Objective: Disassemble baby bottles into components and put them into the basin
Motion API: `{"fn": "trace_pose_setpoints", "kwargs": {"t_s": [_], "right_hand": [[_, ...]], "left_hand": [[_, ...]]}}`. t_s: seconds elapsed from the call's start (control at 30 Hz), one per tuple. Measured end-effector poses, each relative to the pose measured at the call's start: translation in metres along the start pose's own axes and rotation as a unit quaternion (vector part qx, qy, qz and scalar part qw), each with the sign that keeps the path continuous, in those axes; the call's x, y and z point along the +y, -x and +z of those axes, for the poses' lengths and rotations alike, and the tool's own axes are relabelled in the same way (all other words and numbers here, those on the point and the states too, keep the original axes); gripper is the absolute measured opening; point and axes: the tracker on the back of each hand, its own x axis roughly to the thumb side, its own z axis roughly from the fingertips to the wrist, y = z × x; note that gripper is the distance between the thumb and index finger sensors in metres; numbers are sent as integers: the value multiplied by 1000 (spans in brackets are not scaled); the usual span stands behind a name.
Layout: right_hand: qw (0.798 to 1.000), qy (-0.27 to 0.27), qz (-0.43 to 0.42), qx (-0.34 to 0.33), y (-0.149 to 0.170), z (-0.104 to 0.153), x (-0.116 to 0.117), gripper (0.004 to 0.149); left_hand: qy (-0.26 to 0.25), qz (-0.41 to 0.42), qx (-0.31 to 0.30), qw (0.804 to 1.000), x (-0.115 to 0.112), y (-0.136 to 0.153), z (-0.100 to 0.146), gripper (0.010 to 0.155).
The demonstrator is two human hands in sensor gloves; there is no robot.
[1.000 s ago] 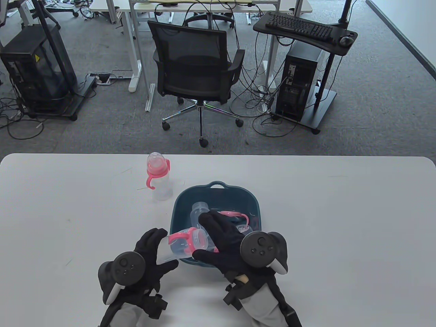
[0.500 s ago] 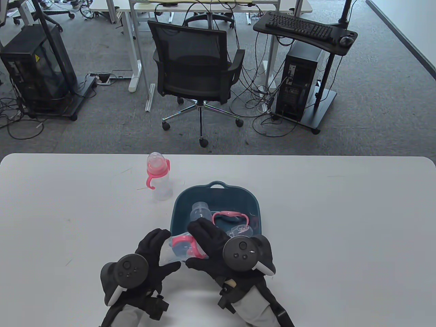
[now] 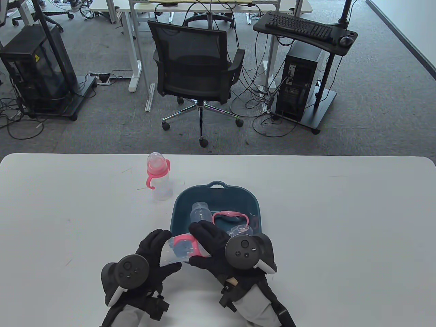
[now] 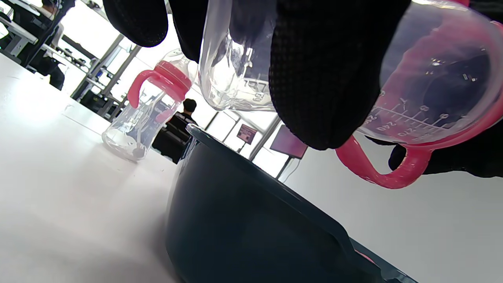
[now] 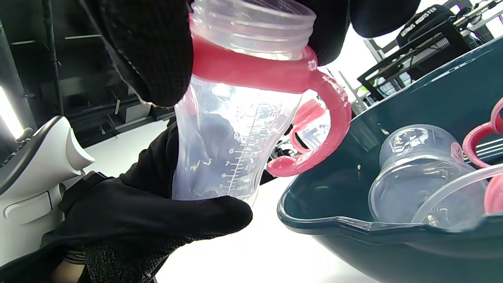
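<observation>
Fingers (image 5: 149,51) grip pink handle ring (image 5: 275,78); right wrist view shows bottle (image 5: 232,141) uncapped.

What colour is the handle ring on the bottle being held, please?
Pink; the handle ring shows best in the right wrist view.

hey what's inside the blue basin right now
In the basin: a clear bottle body, a pink handle ring and a clear piece. The right hand hides its near part.

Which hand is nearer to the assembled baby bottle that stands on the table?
Left. The left hand is below the standing bottle, slightly left of it; the right hand is farther right, over the basin's near rim.
</observation>
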Motion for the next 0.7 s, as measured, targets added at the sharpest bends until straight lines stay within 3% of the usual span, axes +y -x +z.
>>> {"fn": "trace_pose_setpoints", "kwargs": {"t_s": [0.7], "right_hand": [[998, 55, 19, 5, 7, 8, -25, 80]], "left_hand": [[-1, 9, 12, 1000, 2, 4, 0, 91]]}}
